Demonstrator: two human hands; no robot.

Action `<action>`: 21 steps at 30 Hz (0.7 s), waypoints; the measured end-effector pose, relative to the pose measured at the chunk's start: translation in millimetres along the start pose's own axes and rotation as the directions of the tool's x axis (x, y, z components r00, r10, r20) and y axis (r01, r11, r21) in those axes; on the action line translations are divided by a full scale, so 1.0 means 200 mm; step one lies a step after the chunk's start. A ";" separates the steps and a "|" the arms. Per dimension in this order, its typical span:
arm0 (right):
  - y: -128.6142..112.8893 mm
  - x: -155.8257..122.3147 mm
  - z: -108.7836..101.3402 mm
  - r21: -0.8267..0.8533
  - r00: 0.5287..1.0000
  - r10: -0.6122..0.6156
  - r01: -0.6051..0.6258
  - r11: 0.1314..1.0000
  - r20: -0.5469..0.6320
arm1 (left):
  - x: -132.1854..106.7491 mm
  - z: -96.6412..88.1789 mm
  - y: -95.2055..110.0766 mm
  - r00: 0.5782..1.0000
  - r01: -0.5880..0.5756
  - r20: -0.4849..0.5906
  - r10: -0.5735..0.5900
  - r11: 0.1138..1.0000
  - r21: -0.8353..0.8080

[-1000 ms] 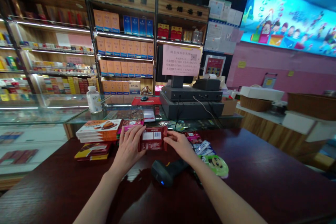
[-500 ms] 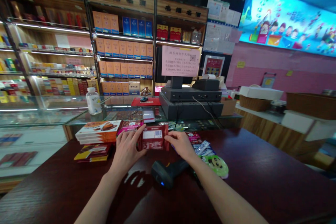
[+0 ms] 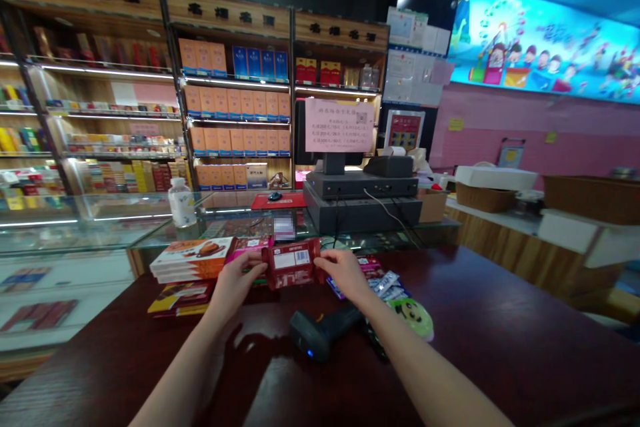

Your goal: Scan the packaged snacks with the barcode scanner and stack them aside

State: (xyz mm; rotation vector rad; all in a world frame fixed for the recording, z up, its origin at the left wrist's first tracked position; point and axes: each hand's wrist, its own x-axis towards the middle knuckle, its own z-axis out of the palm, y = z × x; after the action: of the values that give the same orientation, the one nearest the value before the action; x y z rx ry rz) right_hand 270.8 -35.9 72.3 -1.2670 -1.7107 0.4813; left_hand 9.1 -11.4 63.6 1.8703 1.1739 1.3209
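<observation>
Left hand [image 3: 233, 285] and right hand [image 3: 345, 275] hold a red snack packet [image 3: 291, 263] by its two ends, barcode label facing up, fingers together and pinching the packet's edges, thumbs not clearly visible. Packet sits just above the dark wood surface [image 3: 475, 320], between the hands. Barcode scanner [image 3: 320, 332] lies on the surface just below the right hand. Stack of orange snack boxes [image 3: 193, 260] is left of the left hand; green cartoon-face packet [image 3: 413, 317] is right of the right wrist. Glass display counter [image 3: 90, 227] and cash register [image 3: 360, 197] stand behind.
</observation>
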 end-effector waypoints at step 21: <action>-0.17 0.20 0.14 0.107 0.973 -0.095 0.074 0.991 0.209 | 0.12 -0.45 -0.06 0.905 -0.388 0.112 0.410 0.690 0.611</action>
State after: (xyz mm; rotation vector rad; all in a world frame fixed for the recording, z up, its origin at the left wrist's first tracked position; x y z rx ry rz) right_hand 226.7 -7.8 101.0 -1.0983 -1.8873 0.6635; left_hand -76.2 12.6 96.7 2.7272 1.3886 1.2690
